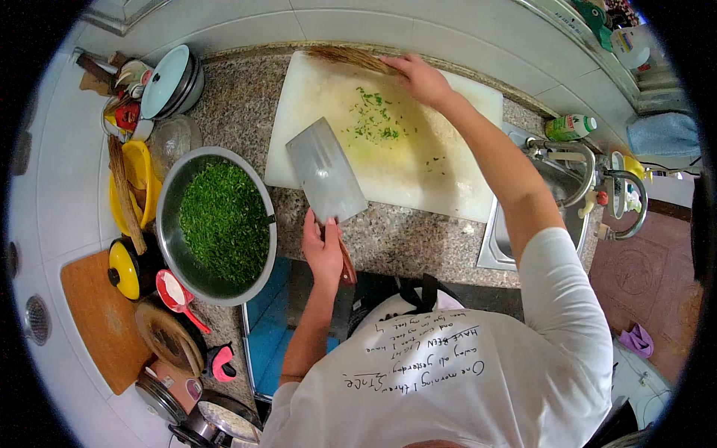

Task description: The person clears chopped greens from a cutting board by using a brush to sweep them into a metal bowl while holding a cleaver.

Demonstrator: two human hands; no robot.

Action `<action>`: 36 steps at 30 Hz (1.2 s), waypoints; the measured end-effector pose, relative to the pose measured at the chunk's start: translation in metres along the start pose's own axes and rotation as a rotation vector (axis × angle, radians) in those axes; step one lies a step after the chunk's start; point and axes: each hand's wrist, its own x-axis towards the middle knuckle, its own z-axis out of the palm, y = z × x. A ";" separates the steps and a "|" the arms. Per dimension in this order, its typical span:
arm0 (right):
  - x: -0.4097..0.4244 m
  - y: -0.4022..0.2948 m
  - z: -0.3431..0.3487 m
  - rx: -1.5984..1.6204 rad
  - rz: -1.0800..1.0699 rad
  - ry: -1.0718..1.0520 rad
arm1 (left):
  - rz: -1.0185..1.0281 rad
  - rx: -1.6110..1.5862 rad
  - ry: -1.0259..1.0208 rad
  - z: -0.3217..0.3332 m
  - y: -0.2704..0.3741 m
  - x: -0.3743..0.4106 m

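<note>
My left hand (pixel 324 249) grips the wooden handle of a cleaver (pixel 327 173), its broad steel blade lying flat-side up over the near left edge of a white cutting board (pixel 470 193). At the board's far edge my right hand (pixel 417 78) holds a bundled-straw brush (pixel 353 59), bristles pointing left. Bits of chopped green herbs (pixel 375 115) lie scattered on the board between the two tools. Left of the cleaver, a large steel bowl (pixel 168 269) holds a heap of finely chopped greens (pixel 224 224).
A steel sink (pixel 577 232) with a curved faucet (pixel 588 168) adjoins the board on the right. A green bottle (pixel 570 127) stands behind it. Along the left wall are a yellow basket (pixel 117 196), lidded pots (pixel 165 84), a red ladle (pixel 173 291) and a wooden board (pixel 101 319).
</note>
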 end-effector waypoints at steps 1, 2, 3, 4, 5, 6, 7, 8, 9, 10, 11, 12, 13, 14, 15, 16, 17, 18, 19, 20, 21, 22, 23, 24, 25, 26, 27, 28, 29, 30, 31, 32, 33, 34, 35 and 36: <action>0.019 0.003 0.011 -0.023 0.002 0.033 | 0.030 0.021 0.004 0.002 -0.002 0.001; 0.033 -0.002 0.020 -0.051 0.019 0.012 | 0.059 0.040 0.017 0.003 -0.006 0.001; 0.047 -0.008 0.026 -0.083 0.029 -0.013 | 0.081 0.063 0.047 0.004 -0.009 0.001; 0.053 -0.011 0.028 -0.116 0.042 -0.036 | 0.103 0.085 0.072 0.006 -0.014 0.002; 0.051 -0.009 0.027 -0.152 0.026 -0.041 | 0.125 0.108 0.092 0.007 -0.018 0.005; 0.046 -0.009 0.030 -0.183 0.004 -0.052 | 0.143 0.136 0.098 0.007 -0.025 0.009; 0.039 -0.011 0.032 -0.217 -0.025 -0.068 | 0.155 0.160 0.111 0.005 -0.032 0.012; 0.028 -0.010 0.030 -0.203 -0.052 -0.119 | 0.169 0.184 0.120 0.004 -0.038 0.013; 0.012 -0.003 0.023 -0.193 -0.079 -0.170 | 0.151 0.143 0.130 0.004 -0.040 0.014; -0.004 0.003 0.012 -0.187 -0.104 -0.216 | 0.139 0.099 0.136 0.006 -0.040 0.015; -0.023 0.004 0.001 -0.186 -0.154 -0.230 | 0.130 0.056 0.150 0.006 -0.040 0.016; -0.045 0.004 -0.012 -0.188 -0.195 -0.241 | 0.155 0.069 0.147 0.007 -0.041 0.018; -0.061 0.000 -0.027 -0.115 -0.167 -0.228 | 0.180 0.084 0.146 0.006 -0.043 0.020; -0.074 -0.007 -0.043 -0.040 -0.138 -0.217 | 0.204 0.101 0.145 0.004 -0.045 0.021; -0.083 -0.009 -0.054 0.037 -0.102 -0.204 | 0.170 0.089 0.128 0.003 -0.047 0.021; -0.084 -0.004 -0.056 0.001 -0.058 -0.134 | 0.135 0.076 0.113 0.000 -0.049 0.021; -0.081 0.003 -0.054 -0.034 -0.015 -0.064 | 0.101 0.064 0.099 -0.002 -0.050 0.020; -0.081 0.012 -0.050 -0.068 0.036 0.008 | -0.003 -0.040 0.055 -0.004 -0.051 0.020; -0.079 0.021 -0.046 -0.107 0.078 0.010 | -0.107 -0.145 0.008 -0.006 -0.051 0.020; -0.079 0.029 -0.040 -0.146 0.120 0.012 | -0.213 -0.248 -0.038 -0.008 -0.051 0.021; -0.082 0.037 -0.030 -0.180 0.159 0.012 | -0.267 -0.284 -0.090 -0.012 -0.051 0.022; -0.090 0.034 -0.020 -0.178 0.120 -0.003 | -0.321 -0.324 -0.142 -0.015 -0.050 0.024; -0.101 0.028 -0.005 -0.094 0.245 -0.037 | -0.376 -0.363 -0.197 -0.018 -0.051 0.026; -0.113 0.015 0.003 -0.080 0.163 -0.029 | -0.391 -0.363 -0.207 -0.021 -0.053 0.027; -0.126 0.002 0.005 -0.071 0.084 -0.019 | -0.390 -0.350 -0.209 -0.021 -0.051 0.027; -0.138 -0.013 0.001 -0.029 0.094 -0.038 | -0.387 -0.338 -0.212 -0.021 -0.048 0.028; -0.150 -0.029 -0.008 0.010 0.106 -0.057 | -0.385 -0.327 -0.218 -0.020 -0.046 0.028; -0.160 -0.039 -0.017 0.048 0.118 -0.075 | -0.372 -0.296 -0.226 -0.020 -0.047 0.029; -0.169 -0.043 -0.023 0.060 0.153 -0.026 | -0.359 -0.266 -0.233 -0.021 -0.049 0.030; -0.179 -0.042 -0.032 0.071 0.188 0.024 | -0.345 -0.236 -0.240 -0.020 -0.050 0.031; -0.189 -0.036 -0.040 0.083 0.225 0.076 | -0.344 -0.231 -0.236 -0.018 -0.049 0.031; -0.195 -0.015 -0.042 0.056 0.271 0.109 | -0.343 -0.226 -0.231 -0.015 -0.048 0.032; -0.201 0.000 -0.043 0.027 0.341 0.151 | -0.343 -0.218 -0.225 -0.012 -0.047 0.032; -0.208 0.013 -0.045 -0.004 0.415 0.190 | -0.334 -0.180 -0.226 -0.009 -0.045 0.032; -0.213 0.023 -0.043 -0.036 0.488 0.229 | -0.323 -0.143 -0.226 -0.006 -0.042 0.032; -0.216 0.031 -0.036 -0.031 0.534 0.229 | -0.312 -0.108 -0.227 -0.002 -0.041 0.033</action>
